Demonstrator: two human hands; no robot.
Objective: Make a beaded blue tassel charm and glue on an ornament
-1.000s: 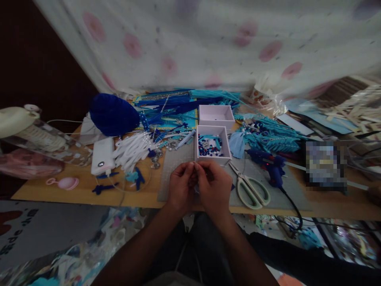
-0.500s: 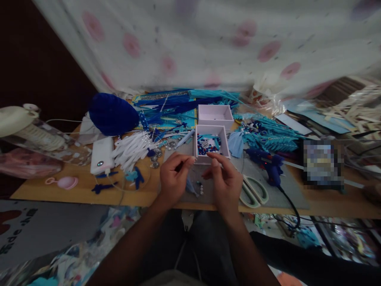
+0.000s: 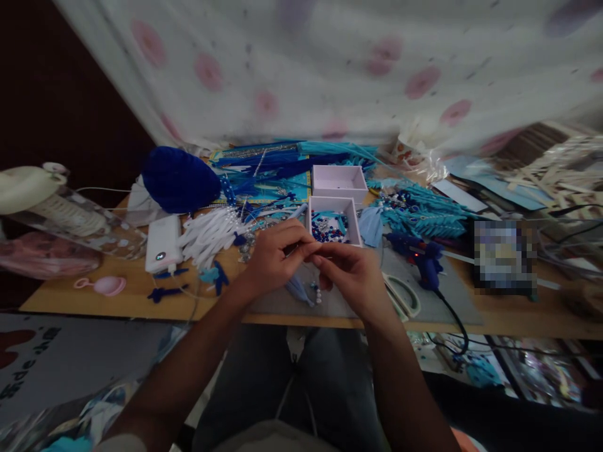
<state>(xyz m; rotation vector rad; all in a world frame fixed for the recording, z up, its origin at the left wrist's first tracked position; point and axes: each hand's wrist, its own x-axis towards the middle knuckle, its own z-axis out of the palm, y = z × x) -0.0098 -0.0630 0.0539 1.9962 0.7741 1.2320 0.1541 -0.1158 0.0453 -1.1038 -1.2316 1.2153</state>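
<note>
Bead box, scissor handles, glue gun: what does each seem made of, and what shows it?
Bead box: smooth, matt, pale; perhaps plastic or coated card, by its thin straight walls.
Scissor handles: probably moulded plastic, pale green, by their smooth rounded loops.
Glue gun: likely hard plastic, dull blue, by its moulded-looking body.

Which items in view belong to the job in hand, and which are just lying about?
Likely part of the job:
left hand and right hand, meeting; anything pinched is hidden
pale blue tassel and white beads by the hands
bead box
glue gun, light on

Probably lying about:
white power bank
pink object
clear container
</note>
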